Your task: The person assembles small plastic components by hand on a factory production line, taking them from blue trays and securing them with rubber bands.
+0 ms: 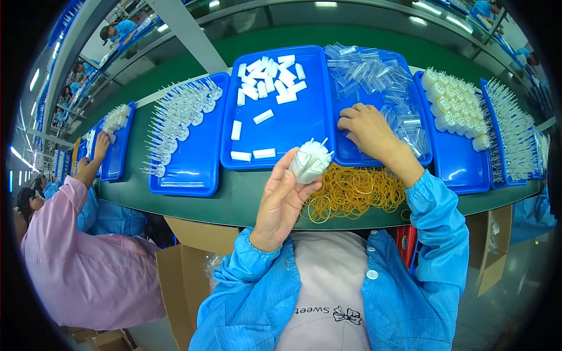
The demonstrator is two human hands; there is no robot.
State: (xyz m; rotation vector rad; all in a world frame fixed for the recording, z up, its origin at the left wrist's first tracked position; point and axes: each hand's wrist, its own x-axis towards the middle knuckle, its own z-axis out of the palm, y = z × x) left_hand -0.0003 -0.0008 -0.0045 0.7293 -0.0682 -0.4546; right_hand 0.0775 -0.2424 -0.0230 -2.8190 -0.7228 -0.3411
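Left hand [281,202] sits closest to the camera, fingers wrapped around a small bundle of white plastic pieces [309,162], thin stems poking up and away toward the trays. Beyond those fingers, the green surface [234,199] carries a row of blue trays [275,126]. Right hand [369,131] lies flat, fingers loosely spread, on the tray of clear plastic sleeves [374,73], so it's the nearer hand to those. Just right of the left fingers and below the right hand lies a heap of yellow rubber bands [354,190].
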